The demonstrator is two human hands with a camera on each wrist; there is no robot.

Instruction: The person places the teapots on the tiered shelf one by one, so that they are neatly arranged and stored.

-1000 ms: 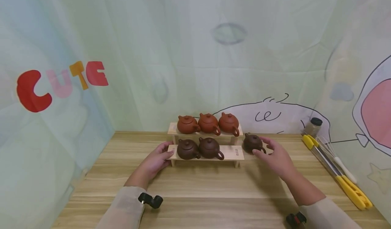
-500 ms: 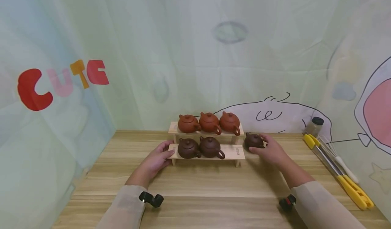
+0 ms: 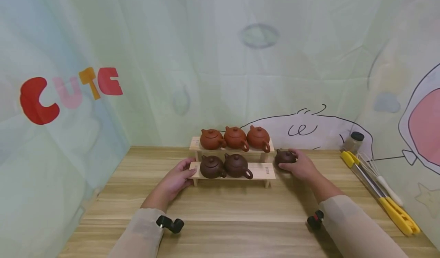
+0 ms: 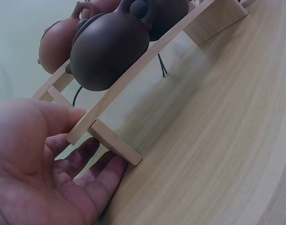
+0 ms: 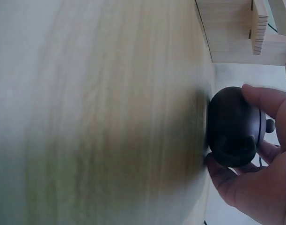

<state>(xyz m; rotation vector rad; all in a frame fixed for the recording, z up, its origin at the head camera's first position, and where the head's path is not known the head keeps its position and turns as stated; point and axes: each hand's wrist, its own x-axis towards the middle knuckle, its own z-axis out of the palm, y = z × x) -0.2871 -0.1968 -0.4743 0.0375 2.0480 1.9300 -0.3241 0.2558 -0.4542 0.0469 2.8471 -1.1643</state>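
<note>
A small two-tier wooden stand (image 3: 259, 171) bears three reddish-brown teapots (image 3: 235, 139) on its back step. On the front step, two dark brown teapots (image 3: 211, 168) sit towards the left. My left hand (image 3: 176, 180) holds the left end of that step, its thumb on top and the other fingers below by the leg, as the left wrist view shows. Right of the stand, my right hand (image 3: 303, 169) grips another dark brown teapot (image 5: 231, 124) around its body, the thumb on the near side in the head view. The hand hides this teapot's handle in the head view.
Yellow-handled tongs (image 3: 372, 191) and a whisk (image 3: 385, 187) lie along the right side of the wooden table (image 3: 220, 235). Behind them stands a jar (image 3: 353, 141) with a black lid. A printed curtain (image 3: 154, 78) closes off the back and sides.
My right hand has slid left around the dark teapot, covering its handle and taking a fuller grip. The teapot itself has barely moved. My left hand stays at the stand's end.
</note>
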